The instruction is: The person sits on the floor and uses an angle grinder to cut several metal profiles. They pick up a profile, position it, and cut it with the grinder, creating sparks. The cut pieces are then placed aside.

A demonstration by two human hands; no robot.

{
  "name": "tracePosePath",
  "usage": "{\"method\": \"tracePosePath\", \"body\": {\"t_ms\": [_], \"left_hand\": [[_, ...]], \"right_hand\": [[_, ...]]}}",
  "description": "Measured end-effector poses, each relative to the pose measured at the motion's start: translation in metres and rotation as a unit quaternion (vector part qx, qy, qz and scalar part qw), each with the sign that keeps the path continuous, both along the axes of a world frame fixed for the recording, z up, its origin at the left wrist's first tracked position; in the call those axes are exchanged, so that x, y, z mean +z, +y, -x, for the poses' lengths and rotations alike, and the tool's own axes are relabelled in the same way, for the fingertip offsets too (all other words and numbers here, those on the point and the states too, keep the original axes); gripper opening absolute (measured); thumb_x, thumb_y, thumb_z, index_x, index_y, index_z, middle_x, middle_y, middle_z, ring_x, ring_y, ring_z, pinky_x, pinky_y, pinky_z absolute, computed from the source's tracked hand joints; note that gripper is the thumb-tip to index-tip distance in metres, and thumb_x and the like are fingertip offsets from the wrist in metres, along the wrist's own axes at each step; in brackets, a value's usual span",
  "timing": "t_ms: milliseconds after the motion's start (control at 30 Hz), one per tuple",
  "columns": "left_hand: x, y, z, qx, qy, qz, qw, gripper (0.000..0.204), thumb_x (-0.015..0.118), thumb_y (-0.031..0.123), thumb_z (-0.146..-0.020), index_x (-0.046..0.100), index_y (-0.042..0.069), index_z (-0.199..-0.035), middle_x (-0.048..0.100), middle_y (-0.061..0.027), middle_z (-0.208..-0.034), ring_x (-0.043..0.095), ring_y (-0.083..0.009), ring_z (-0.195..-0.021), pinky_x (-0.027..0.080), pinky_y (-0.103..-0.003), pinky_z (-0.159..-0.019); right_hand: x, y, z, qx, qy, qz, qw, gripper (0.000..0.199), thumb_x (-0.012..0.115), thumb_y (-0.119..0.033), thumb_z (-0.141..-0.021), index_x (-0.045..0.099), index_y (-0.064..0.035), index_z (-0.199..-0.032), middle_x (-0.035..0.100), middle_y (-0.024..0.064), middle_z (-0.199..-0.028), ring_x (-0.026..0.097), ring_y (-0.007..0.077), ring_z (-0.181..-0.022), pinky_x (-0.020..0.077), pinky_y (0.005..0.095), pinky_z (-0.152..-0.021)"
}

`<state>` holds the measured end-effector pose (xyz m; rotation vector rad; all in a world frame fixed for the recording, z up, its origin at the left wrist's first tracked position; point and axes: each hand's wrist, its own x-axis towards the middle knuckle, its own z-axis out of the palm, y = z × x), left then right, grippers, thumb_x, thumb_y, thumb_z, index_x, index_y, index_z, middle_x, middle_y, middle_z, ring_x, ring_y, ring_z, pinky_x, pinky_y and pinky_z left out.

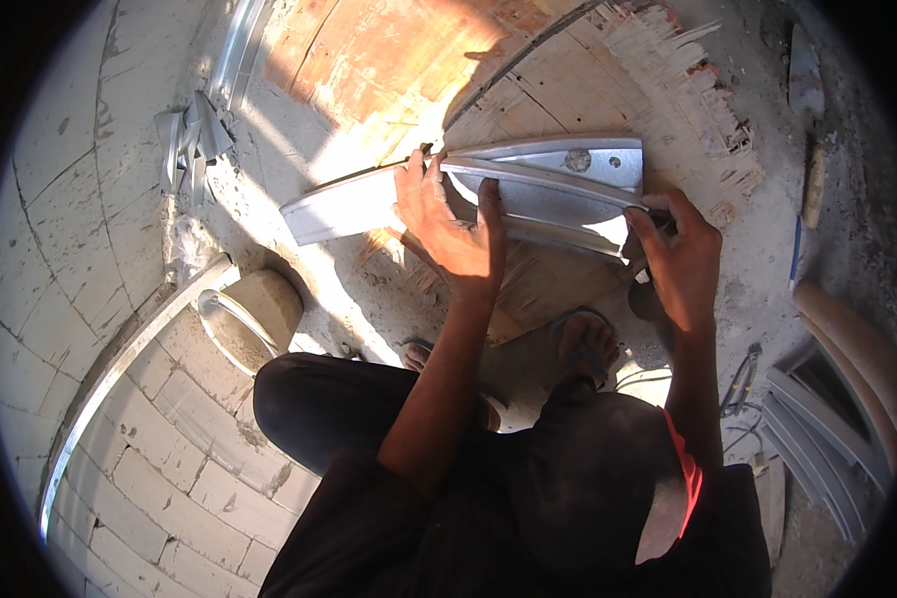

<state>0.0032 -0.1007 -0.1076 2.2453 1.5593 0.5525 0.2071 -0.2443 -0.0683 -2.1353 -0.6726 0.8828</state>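
Observation:
A short silvery metal channel (558, 199) lies slantwise in front of me, across a longer metal channel (334, 209). The longer piece reaches out to both sides and shows round holes near its right end. My left hand (455, 229) grips the short channel's left end, with the fingers over its far edge and the thumb on the near side. At its right end, my right hand (680, 254) pinches the corner between thumb and fingers. Below the right hand is a dark shape (646, 297) that I cannot make out.
A splintered wooden board (578, 80) lies under and beyond the channels. On the left are a dusty bucket (279, 299), a long metal strip (120, 384) and bent metal offcuts (197, 140). Grey profiles (817, 448) and a cable (741, 379) lie at the right. My feet are close below.

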Motion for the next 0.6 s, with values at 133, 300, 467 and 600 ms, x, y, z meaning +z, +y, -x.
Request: {"method": "tracePosePath", "body": {"t_ms": [133,300,467,600], "left_hand": [[0.001,0.005,-0.001,0.007,-0.008,0.007,1.000,0.060,0.081,0.022,-0.089,0.061,0.000,-0.140,0.055,-0.0209,-0.151,0.039,-0.0467,-0.146,0.028,-0.058,-0.121],[0.003,0.011,-0.003,0.009,-0.021,-0.023,0.999,0.056,0.080,0.020,-0.086,0.064,0.005,-0.138,0.063,-0.0176,-0.137,0.049,-0.0403,-0.136,0.037,-0.050,-0.117],[0.007,0.010,-0.007,-0.006,0.008,0.020,1.000,0.056,0.081,0.012,-0.086,0.063,0.001,-0.137,0.059,-0.0179,-0.141,0.042,-0.0445,-0.139,0.031,-0.054,-0.119],[0.007,0.015,-0.003,-0.035,0.025,0.004,0.999,0.051,0.078,0.014,-0.089,0.062,0.001,-0.136,0.059,-0.0194,-0.138,0.043,-0.0430,-0.138,0.032,-0.056,-0.118]], "right_hand": [[0.003,0.004,0.001,-0.014,0.011,0.002,1.000,0.022,0.078,-0.022,-0.092,0.072,-0.0030,-0.100,0.073,0.0151,-0.085,0.069,0.0278,-0.067,0.0522,0.0395,-0.067],[0.000,0.007,0.003,0.002,-0.024,0.012,1.000,0.023,0.079,-0.024,-0.091,0.072,-0.0038,-0.099,0.072,0.0149,-0.087,0.069,0.0323,-0.074,0.0526,0.0410,-0.071],[0.001,0.002,0.001,0.012,-0.044,0.025,0.999,0.026,0.082,-0.019,-0.091,0.073,0.0006,-0.105,0.076,0.0141,-0.091,0.072,0.0195,-0.076,0.0543,0.0328,-0.074],[0.006,-0.002,-0.001,-0.003,-0.101,0.036,0.994,0.029,0.085,-0.019,-0.087,0.073,-0.0004,-0.105,0.076,0.0141,-0.095,0.073,0.0238,-0.083,0.0545,0.0358,-0.080]]}}
